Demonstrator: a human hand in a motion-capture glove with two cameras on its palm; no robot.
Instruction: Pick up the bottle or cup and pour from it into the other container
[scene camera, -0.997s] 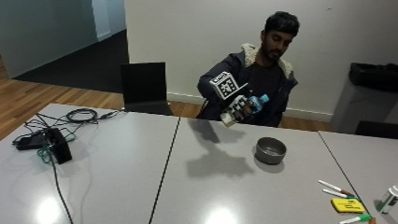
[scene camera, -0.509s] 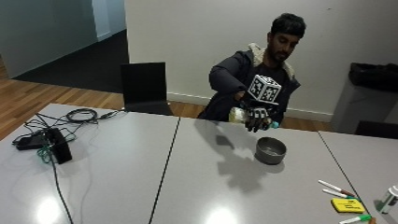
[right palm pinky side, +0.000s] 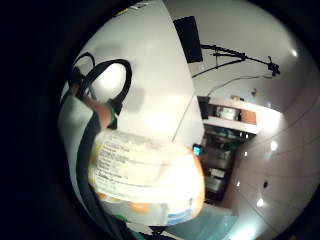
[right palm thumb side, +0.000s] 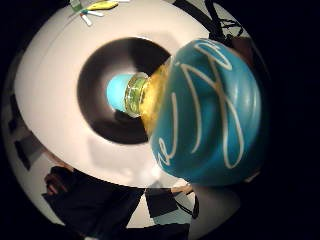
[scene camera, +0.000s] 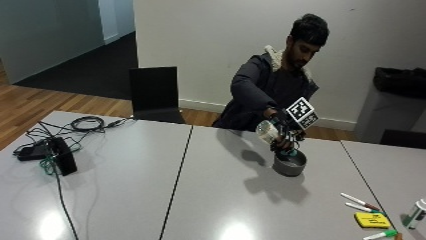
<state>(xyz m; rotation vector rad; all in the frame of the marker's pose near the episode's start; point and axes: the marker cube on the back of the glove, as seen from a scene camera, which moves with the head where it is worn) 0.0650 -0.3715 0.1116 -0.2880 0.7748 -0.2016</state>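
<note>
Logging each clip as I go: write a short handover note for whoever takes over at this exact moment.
Right hand: grips the bottle, tipped with its neck down over the bowl.
Bottle: teal label, cap on, aimed into the bowl's dark inside, as the thumb side palm view shows.
Bowl: stands on the grey table in front of the person.
Done: bottle picked up and tilted over the bowl.
Left: no liquid seen flowing; finish the pour, then set the bottle down.

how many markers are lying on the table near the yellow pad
3, as far as the outside view shows: two white markers lie side by side just beyond the yellow pad, and a green-capped one in front. Others may be off-frame.
</note>
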